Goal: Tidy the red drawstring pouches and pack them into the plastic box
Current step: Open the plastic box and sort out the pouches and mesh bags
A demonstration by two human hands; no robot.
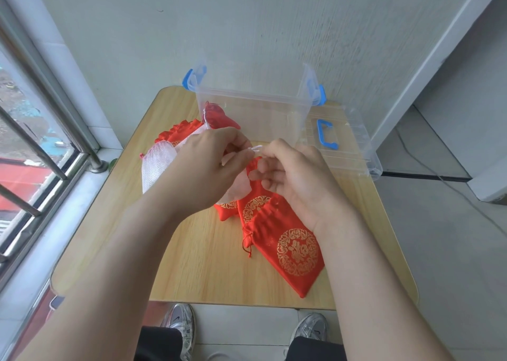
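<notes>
Over the middle of the wooden table [197,264], my left hand [208,166] and my right hand [290,174] both pinch a thin white drawstring [256,148] of a sheer pale pouch [237,187] held between them. Under my hands lie red pouches with gold round prints [296,251], and several more red pouches [181,133] are piled at the left. The clear plastic box [255,113] with blue latches stands at the table's far edge. A red pouch [216,117] lies in its left end.
A white mesh pouch [157,163] lies at the left by the red pile. The clear lid [345,144] with a blue handle rests at the right of the box, overhanging the table edge. A window with bars is on the left, a wall behind.
</notes>
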